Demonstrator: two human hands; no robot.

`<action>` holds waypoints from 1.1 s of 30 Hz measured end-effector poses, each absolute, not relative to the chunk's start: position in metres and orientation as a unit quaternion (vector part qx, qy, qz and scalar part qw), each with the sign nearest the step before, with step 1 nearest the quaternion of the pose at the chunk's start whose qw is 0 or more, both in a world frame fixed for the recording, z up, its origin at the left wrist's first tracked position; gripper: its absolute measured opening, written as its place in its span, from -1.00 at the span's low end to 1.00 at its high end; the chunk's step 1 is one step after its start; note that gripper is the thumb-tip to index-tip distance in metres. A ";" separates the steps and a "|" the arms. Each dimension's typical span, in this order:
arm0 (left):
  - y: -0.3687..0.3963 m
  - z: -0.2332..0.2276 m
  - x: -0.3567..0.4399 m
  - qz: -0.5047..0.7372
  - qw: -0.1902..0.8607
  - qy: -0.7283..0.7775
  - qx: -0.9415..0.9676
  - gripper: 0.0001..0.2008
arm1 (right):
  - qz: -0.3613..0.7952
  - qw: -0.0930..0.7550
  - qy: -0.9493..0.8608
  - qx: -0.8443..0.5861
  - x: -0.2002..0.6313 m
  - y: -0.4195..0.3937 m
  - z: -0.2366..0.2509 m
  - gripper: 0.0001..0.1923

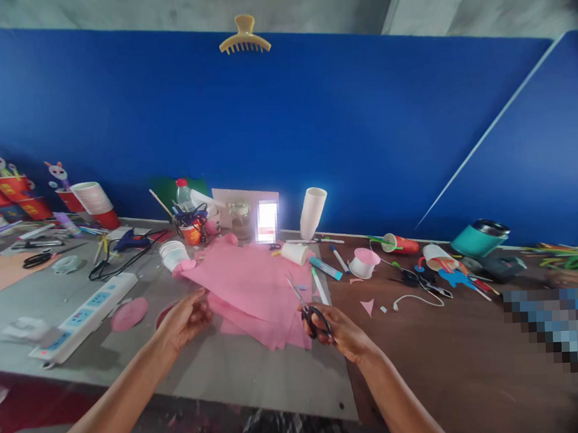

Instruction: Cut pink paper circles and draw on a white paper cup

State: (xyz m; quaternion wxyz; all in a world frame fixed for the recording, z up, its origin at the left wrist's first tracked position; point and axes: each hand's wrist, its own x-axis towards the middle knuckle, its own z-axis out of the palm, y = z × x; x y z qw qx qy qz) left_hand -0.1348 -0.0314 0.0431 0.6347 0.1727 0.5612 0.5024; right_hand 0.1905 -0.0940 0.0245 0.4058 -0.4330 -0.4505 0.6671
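My right hand [344, 332] has its fingers through the dark handles of a pair of scissors [306, 309]. The blades are slightly apart and point up and away over the right side of the pink paper [246, 279]. This paper lies in several overlapping sheets on a grey board. At its left edge is my left hand [190, 318], fingers curled in at the corner of a lower sheet; the exact grip is partly hidden. Close to the left wrist, a round red rim [165, 315] shows in part. Left of it lies a pink paper disc [129, 314].
A white power strip [85, 318] lies at left, near a glue gun [131, 239]. Behind the paper stand stacked white cups [312, 213] and a bright, blurred-out screen [267, 222]. A pink-topped cup [364, 263], markers [326, 268] and a teal container [481, 238] are at right.
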 end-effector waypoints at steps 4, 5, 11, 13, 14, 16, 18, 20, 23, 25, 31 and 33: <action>-0.024 0.043 -0.126 0.447 0.656 0.570 0.214 -0.76 | 0.691 0.424 -0.430 -0.397 0.181 -0.080 0.022 -0.36; -0.022 0.043 -0.123 0.441 0.655 0.574 0.217 -0.76 | 0.691 0.429 -0.430 -0.392 0.180 -0.076 0.022 -0.37; -0.021 0.036 -0.094 0.442 0.699 0.522 0.211 -0.88 | 0.708 0.427 -0.424 -0.369 0.175 -0.063 0.014 -0.40; -0.024 0.029 -0.078 0.460 0.701 0.514 0.182 -0.86 | 0.717 0.424 -0.414 -0.368 0.174 -0.061 0.008 -0.38; -0.025 0.025 -0.070 0.461 0.710 0.507 0.165 -0.83 | 0.722 0.424 -0.407 -0.367 0.175 -0.061 0.005 -0.36; -0.028 0.017 -0.053 0.469 0.722 0.492 0.134 -0.80 | 0.729 0.428 -0.393 -0.361 0.176 -0.061 -0.002 -0.35; -0.028 0.011 -0.038 0.479 0.724 0.483 0.114 -0.82 | 0.731 0.439 -0.384 -0.354 0.178 -0.061 -0.005 -0.37; -0.025 0.009 -0.026 0.490 0.720 0.479 0.108 -0.86 | 0.729 0.448 -0.380 -0.351 0.180 -0.061 -0.006 -0.40; -0.019 0.009 -0.013 0.490 0.702 0.506 0.104 -0.94 | 0.729 0.452 -0.380 -0.345 0.181 -0.061 -0.005 -0.42; -0.018 0.011 -0.008 0.487 0.690 0.526 0.101 -0.93 | 0.732 0.452 -0.386 -0.333 0.181 -0.060 -0.003 -0.42; -0.048 0.027 -0.013 0.522 0.657 0.528 0.130 -0.77 | 0.728 0.469 -0.408 -0.288 0.187 -0.063 0.005 -0.40; -0.063 0.033 -0.020 0.536 0.642 0.527 0.150 -0.72 | 0.722 0.479 -0.415 -0.278 0.190 -0.065 0.006 -0.39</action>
